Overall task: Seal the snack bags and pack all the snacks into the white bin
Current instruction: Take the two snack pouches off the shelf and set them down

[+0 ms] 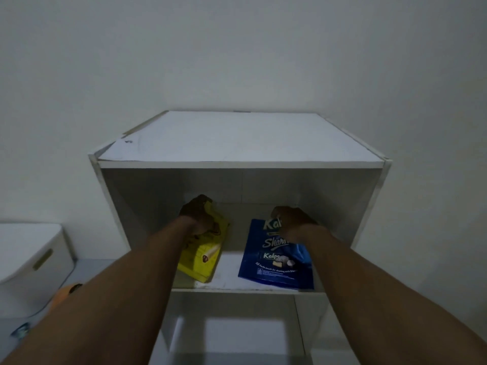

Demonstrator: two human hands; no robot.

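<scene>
Gripping a yellow bag (203, 255) (left hand (197, 212)) and a glossy blue bag (274, 259) (right hand (292, 218)).

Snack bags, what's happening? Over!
Left hand on yellow bag, right hand on blue bag. Both on shelf. White bin left. Nothing blocking.

Dim, flat indoor light with a cool grey cast; corners darken in a vignette. The top panel of the white laminate shelf unit (237, 138) is the brightest surface, while its open compartment lies in shadow, deepest at the back, where the left hand (196, 212) reads almost black. Wide-angle distortion splays the unit's sides and stretches the forearms at the lower edge. The right hand (292, 219) shows motion blur; print on the glossy blue snack bag (268, 259) stays partly legible.
</scene>
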